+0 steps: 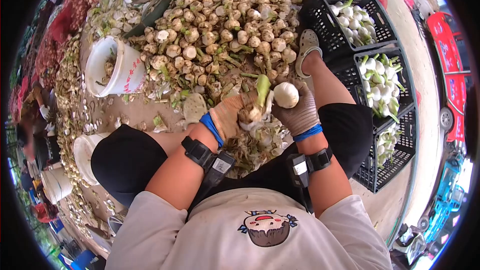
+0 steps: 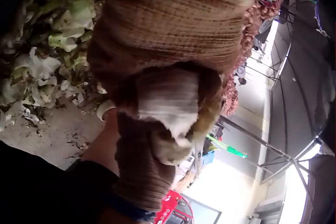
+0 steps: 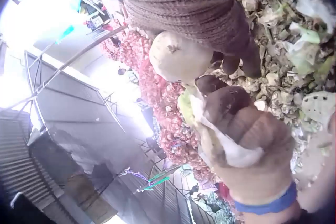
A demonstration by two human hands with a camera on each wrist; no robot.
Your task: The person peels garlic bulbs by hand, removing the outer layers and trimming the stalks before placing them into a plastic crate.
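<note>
Both hands wear knit gloves and meet above a heap of peelings [image 1: 250,147]. The left hand [image 1: 231,115] grips a garlic stem [image 1: 262,89] with loose skins around its base. Close beside it, the right hand [image 1: 300,112] holds a peeled white bulb [image 1: 286,95] between thumb and fingers. In the right wrist view the bulb [image 3: 178,57] lies under the right hand [image 3: 194,19], and the left hand [image 3: 252,140] has a pale strip of skin [image 3: 236,150] across it. The left wrist view shows the left glove [image 2: 168,29] near the right glove [image 2: 142,166].
A large pile of unpeeled garlic [image 1: 215,25] spreads ahead. Black crates [image 1: 350,52] of white bulbs stand at the right. A white bucket [image 1: 127,70] lies tipped at the left, with another bucket [image 1: 85,155] beside the left knee. Crocs [image 1: 309,45] are on the feet.
</note>
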